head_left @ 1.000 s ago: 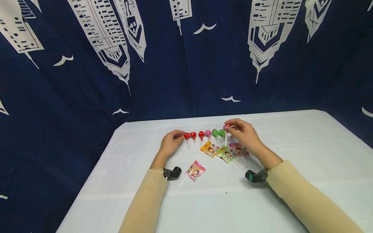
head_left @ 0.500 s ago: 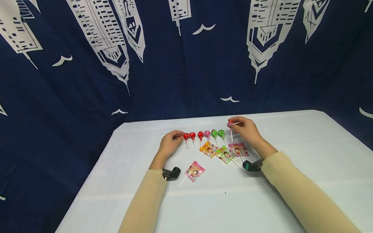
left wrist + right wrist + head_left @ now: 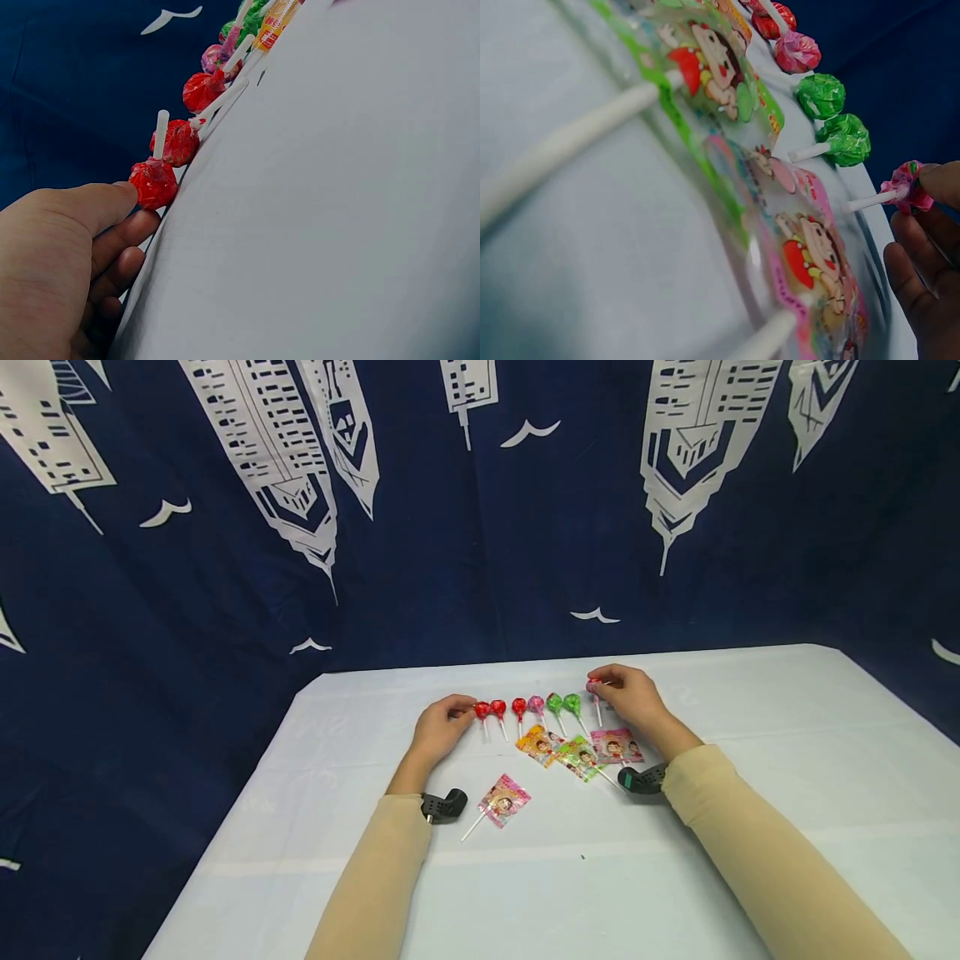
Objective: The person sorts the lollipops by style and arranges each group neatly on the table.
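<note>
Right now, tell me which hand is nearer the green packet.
Right hand: beyond the green packet, to its right, holding a pink lollipop; the left hand is farther off, left of the packet, holding a red lollipop.

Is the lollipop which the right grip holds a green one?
No, the right grip pinches a pink lollipop, and the two green lollipops lie apart from the fingers.
</note>
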A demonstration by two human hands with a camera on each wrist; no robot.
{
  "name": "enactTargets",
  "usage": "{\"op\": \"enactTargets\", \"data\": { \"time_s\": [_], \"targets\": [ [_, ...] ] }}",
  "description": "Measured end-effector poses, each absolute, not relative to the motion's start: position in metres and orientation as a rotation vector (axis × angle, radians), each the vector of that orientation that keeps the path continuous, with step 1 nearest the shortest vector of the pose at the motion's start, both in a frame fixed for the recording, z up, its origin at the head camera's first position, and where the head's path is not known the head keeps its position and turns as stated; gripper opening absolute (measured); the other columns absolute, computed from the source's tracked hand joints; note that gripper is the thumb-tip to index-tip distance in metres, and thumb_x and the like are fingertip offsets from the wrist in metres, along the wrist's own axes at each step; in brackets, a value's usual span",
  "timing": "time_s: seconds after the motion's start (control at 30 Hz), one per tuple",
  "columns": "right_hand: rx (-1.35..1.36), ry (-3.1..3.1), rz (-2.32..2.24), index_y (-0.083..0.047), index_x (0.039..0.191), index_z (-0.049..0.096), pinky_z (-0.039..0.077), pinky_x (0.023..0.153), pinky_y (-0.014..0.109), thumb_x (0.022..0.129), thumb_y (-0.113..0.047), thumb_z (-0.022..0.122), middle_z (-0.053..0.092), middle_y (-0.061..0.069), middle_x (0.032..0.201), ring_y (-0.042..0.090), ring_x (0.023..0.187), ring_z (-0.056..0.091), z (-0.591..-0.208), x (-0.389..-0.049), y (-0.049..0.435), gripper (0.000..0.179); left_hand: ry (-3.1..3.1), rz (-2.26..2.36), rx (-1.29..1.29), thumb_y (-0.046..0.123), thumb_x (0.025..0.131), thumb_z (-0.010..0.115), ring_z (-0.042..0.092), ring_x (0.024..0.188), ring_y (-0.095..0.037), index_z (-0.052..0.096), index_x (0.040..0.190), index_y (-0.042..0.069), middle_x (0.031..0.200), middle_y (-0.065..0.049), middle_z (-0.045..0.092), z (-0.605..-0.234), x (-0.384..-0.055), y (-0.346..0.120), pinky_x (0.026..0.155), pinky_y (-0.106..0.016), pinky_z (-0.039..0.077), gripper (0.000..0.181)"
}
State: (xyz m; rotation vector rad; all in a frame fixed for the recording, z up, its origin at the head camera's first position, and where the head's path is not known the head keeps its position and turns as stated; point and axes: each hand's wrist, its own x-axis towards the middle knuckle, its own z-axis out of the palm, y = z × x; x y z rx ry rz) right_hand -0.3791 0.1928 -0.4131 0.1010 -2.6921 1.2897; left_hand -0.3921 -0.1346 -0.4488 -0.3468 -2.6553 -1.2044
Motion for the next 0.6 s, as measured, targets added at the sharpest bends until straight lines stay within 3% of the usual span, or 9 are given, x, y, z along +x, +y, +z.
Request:
{"op": "enactTargets", "data": {
  "time_s": [0.17, 0.43, 0.6],
  "targets": [
    [0.106, -2.733, 1.297, -0.004, 0.126, 0.065, 0.046, 0.078, 0.029, 0.1, -0.019, 0.06, 0.068, 0.019, 0.12, 0.026, 0.1, 0.059, -0.419, -0.382, 0.193, 0.03, -2.653, -1.218, -0.351, 0.02, 0.093, 0.067, 0.065, 0.098, -0.019, 0.073, 0.117, 0.015, 0.104, -0.004, 0.074, -0.448, -0.392, -0.133, 0.09, -0.036, 0.049, 0.024],
    [0.107, -2.772, 1.295, -0.005, 0.124, 0.066, 0.043, 0.099, 0.044, 0.099, -0.022, 0.061, 0.067, 0.019, 0.123, 0.031, 0.113, 0.058, -0.423, -0.385, 0.192, 0.031, -2.656, -1.23, -0.339, 0.02, 0.094, 0.067, 0.064, 0.099, -0.019, 0.073, 0.117, 0.015, 0.105, -0.003, 0.074, -0.446, -0.391, -0.133, 0.09, -0.036, 0.049, 0.024],
    [0.139, -2.79, 1.235, -0.005, 0.122, 0.067, 0.044, 0.098, 0.045, 0.098, -0.022, 0.062, 0.068, 0.019, 0.12, 0.03, 0.109, 0.06, -0.426, -0.387, 0.19, 0.03, -2.663, -1.237, -0.327, 0.021, 0.094, 0.067, 0.064, 0.098, -0.019, 0.073, 0.116, 0.016, 0.104, -0.002, 0.073, -0.447, -0.391, -0.135, 0.09, -0.036, 0.048, 0.023]
  ]
}}
